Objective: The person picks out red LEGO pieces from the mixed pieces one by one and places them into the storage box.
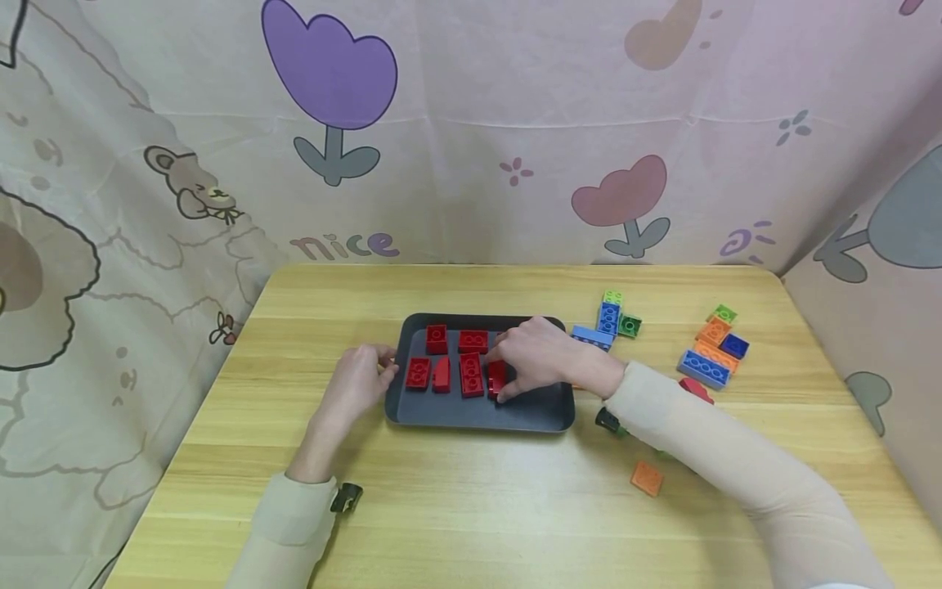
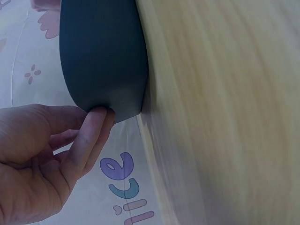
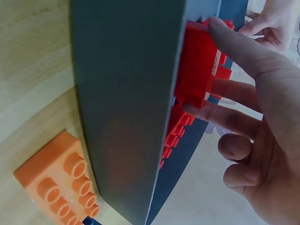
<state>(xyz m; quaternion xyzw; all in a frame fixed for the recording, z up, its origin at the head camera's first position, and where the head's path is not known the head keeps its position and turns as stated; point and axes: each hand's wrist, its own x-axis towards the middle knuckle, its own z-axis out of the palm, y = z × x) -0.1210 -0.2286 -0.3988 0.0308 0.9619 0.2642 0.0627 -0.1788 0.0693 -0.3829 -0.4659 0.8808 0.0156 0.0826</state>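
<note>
A dark grey tray [image 1: 478, 419] lies on the wooden table, holding several red toy bricks. At its left end, my left hand [image 1: 361, 378] pinches the rim; the left wrist view shows the fingertips [image 2: 101, 112] on the tray's outer wall. Over the right half of the tray, my right hand [image 1: 540, 353] grips a red brick [image 1: 496, 379] between thumb and fingers. In the right wrist view this red brick [image 3: 194, 65] sits just behind the tray wall, with a studded red brick [image 3: 176, 131] beside it. To its left in the head view lies a longer red brick [image 1: 471, 375].
Right of the tray are blue bricks [image 1: 607, 319] and a dark green brick [image 1: 630, 325]. Farther right lie a long blue brick [image 1: 704, 370], orange bricks [image 1: 714, 330] and a red piece [image 1: 696, 390]. An orange brick [image 1: 647, 478] lies nearer the front. A patterned cloth hangs behind the table.
</note>
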